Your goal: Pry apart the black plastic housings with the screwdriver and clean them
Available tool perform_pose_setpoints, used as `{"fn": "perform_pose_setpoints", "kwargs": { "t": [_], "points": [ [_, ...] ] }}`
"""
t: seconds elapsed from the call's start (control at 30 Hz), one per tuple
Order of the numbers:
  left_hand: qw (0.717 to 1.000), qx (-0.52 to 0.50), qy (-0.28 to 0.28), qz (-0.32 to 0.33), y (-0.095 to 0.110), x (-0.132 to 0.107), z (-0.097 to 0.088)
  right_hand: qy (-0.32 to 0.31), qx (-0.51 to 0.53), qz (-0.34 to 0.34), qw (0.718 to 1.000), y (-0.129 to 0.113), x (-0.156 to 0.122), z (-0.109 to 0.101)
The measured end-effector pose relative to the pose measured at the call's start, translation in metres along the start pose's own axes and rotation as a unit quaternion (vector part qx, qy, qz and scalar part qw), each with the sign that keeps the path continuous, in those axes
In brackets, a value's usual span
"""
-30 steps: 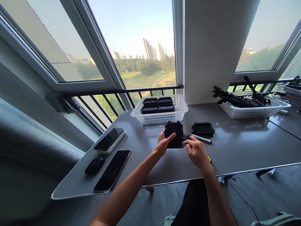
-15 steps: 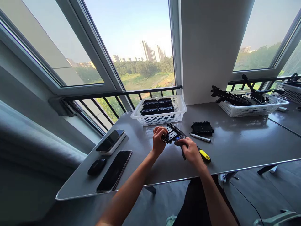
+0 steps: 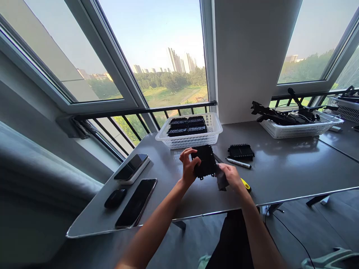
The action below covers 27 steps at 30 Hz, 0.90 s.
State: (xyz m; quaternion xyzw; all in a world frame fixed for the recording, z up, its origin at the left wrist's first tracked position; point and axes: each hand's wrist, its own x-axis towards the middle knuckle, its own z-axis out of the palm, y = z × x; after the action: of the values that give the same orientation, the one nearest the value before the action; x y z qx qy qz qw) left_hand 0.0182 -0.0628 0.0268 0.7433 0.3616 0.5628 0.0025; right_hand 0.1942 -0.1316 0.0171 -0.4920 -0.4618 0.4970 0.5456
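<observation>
The black panel [image 3: 206, 161] was roughly square, with small tabs along its edges. The fingers of the left hand [image 3: 187, 167] gripped its left side above the tabletop [image 3: 286, 172]; those of the right hand [image 3: 231, 176] pinched a dark grey cloth [image 3: 221, 182] by its right edge.

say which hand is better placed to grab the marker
Probably the right hand, nearer the marker, though it pinches a dark scrap; the left hand, farther off, holds a black panel.
</observation>
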Motion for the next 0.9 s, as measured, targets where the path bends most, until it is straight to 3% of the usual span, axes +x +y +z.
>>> {"fn": "perform_pose_setpoints", "kwargs": {
  "t": [0.13, 0.2, 0.23, 0.33, 0.4, 0.47, 0.53, 0.7, 0.9],
  "points": [
    [0.99, -0.111, 0.051, -0.075, 0.013, -0.001, 0.008, -0.01, 0.032, 0.018, 0.999, -0.004, -0.004, 0.008],
    [0.951, -0.245, 0.099, -0.163, 0.022, 0.001, 0.013, 0.006, 0.046, 0.019, 0.999, -0.005, -0.004, 0.009],
    [0.918, -0.324, 0.091, -0.211, 0.025, 0.003, 0.015, 0.013, 0.052, 0.018, 0.998, -0.005, -0.004, 0.009],
    [0.784, -0.517, -0.041, -0.341, 0.03, 0.006, 0.017, 0.024, 0.063, 0.015, 0.998, -0.004, -0.002, 0.008],
    [0.698, -0.588, -0.116, -0.391, 0.03, 0.007, 0.016, 0.023, 0.065, 0.013, 0.998, -0.004, -0.002, 0.008],
    [0.636, -0.631, -0.143, -0.42, 0.027, 0.005, 0.014, 0.012, 0.055, 0.008, 0.998, -0.003, -0.002, 0.007],
    [0.593, -0.655, -0.151, -0.443, 0.025, 0.005, 0.012, -0.012, 0.035, 0.005, 0.999, -0.003, -0.002, 0.005],
    [0.534, -0.679, -0.173, -0.473, 0.021, 0.006, 0.009, -0.049, -0.046, 0.016, 0.998, -0.004, -0.003, -0.005],
    [0.523, -0.678, -0.206, -0.474, 0.025, 0.005, 0.008, -0.056, -0.123, 0.012, 0.991, -0.007, -0.005, -0.011]
  ]
}}
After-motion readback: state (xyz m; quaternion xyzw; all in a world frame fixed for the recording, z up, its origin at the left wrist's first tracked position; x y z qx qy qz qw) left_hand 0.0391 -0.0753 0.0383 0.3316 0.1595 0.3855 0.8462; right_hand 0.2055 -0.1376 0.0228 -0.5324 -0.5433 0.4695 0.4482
